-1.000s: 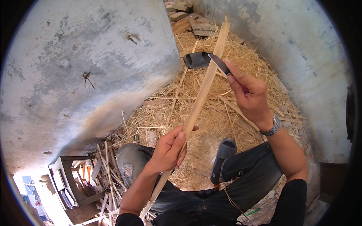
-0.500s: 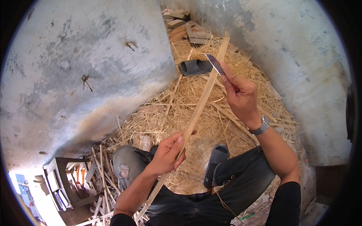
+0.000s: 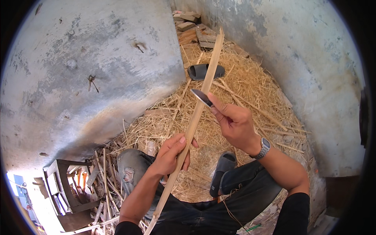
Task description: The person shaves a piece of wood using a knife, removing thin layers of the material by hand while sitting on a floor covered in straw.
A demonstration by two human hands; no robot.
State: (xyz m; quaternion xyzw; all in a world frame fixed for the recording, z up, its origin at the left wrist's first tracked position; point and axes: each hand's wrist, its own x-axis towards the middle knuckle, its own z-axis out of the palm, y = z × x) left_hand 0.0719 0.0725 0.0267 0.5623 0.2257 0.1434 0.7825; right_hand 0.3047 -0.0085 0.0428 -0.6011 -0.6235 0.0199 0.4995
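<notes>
A long, pale bamboo strip slants from my lap up toward the far wall, its far tip rough and splintered. My left hand is closed around its lower half, the thumb lying along the top. In my right hand a short knife is pinched between thumb and fingers. Its dark blade with a bright edge lies across the strip, about midway between my left hand and the far end. Whether the edge bites into the bamboo I cannot tell. A metal-band watch circles my right wrist.
Straw-like shavings cover the floor. A loose dark slipper lies beyond the knife; another slipper is on my foot. Walls rise on both sides. A dark frame and sticks stand at lower left, bricks at the back.
My right hand and the knife have come down along the strip, nearer to me and leftward. The strip's far end has swung left. My left hand keeps its hold.
</notes>
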